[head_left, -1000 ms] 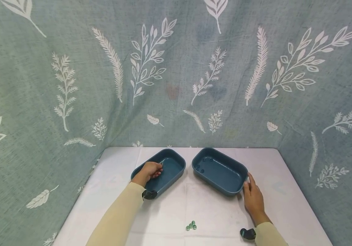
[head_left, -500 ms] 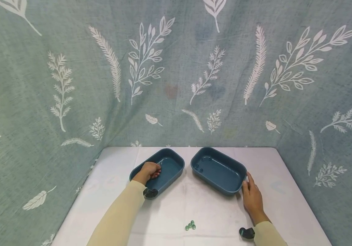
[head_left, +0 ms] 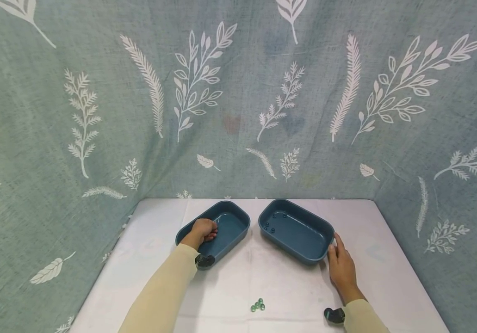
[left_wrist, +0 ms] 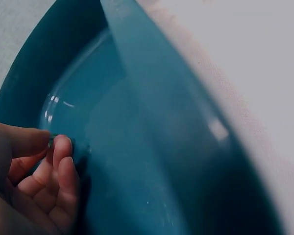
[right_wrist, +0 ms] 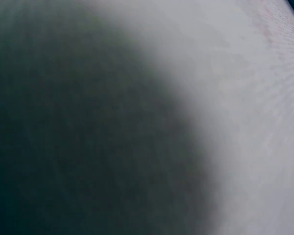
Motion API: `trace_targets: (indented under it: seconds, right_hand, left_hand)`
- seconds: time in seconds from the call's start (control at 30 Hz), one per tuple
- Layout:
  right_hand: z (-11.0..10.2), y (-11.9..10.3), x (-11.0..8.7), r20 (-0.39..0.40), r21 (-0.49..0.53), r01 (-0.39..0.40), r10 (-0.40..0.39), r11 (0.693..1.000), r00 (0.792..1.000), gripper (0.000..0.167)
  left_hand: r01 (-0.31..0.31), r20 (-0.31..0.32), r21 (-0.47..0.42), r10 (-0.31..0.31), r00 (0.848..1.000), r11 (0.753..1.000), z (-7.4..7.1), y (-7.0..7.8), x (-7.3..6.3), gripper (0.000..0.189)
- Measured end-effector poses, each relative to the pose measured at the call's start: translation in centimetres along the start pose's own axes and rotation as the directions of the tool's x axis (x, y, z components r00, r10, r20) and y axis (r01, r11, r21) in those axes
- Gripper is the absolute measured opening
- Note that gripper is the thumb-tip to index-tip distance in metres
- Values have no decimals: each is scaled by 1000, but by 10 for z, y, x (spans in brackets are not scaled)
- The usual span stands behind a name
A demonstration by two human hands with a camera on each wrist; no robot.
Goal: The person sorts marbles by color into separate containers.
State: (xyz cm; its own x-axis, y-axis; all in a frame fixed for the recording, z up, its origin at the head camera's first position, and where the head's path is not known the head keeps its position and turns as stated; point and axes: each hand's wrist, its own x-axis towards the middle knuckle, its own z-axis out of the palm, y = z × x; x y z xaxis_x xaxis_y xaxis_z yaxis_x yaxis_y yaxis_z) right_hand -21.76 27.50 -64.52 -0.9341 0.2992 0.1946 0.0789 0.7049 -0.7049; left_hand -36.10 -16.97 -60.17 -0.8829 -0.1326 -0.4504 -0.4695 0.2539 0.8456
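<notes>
My left hand (head_left: 204,230) reaches into the left blue tray (head_left: 238,233). In the left wrist view, its thumb and finger pinch a small green glass marble (left_wrist: 51,140), mostly covered by the fingertips, low over the tray floor. My right hand (head_left: 342,268) rests against the near right end of the right blue tray (head_left: 305,230), with its fingers extended along the outer wall. Several small dark-looking marbles (head_left: 273,230) lie in that tray's left part. The right wrist view is mostly a dark blur, and no hand shows there.
Several green glass marbles (head_left: 257,305) lie in a cluster on the white tablecloth (head_left: 230,286), nearer than both trays. A leaf-patterned curtain (head_left: 238,92) stands behind the table and along both sides.
The head view has shifted slightly between the first frame and now. Both hands stay almost in place, with the left still inside the left tray and the right at the right tray's wall.
</notes>
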Motion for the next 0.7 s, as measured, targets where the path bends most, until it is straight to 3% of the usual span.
trace_targets:
  seconds: [0.13, 0.33, 0.53, 0.7]
  right_hand:
    - [0, -1, 0, -3, 5, 9, -9, 1000, 1000, 53]
    - [-1, -2, -1, 16, 0, 7, -7, 1000, 1000, 53]
    - [-2, -4, -1, 18, 5, 3, -3, 1000, 1000, 53]
    - [-2, -2, -1, 11, 7, 7, -7, 1000, 1000, 53]
  left_hand:
    - [-19, 16, -12, 19, 1000, 1000, -2, -4, 0, 17]
    - [-103, 62, -9, 103, 993, 995, -12, -5, -11, 24]
    - [-161, 101, -64, 167, 981, 985, -15, 14, -34, 30]
    - [-195, 133, -74, 203, 970, 978, -3, 25, -58, 32]
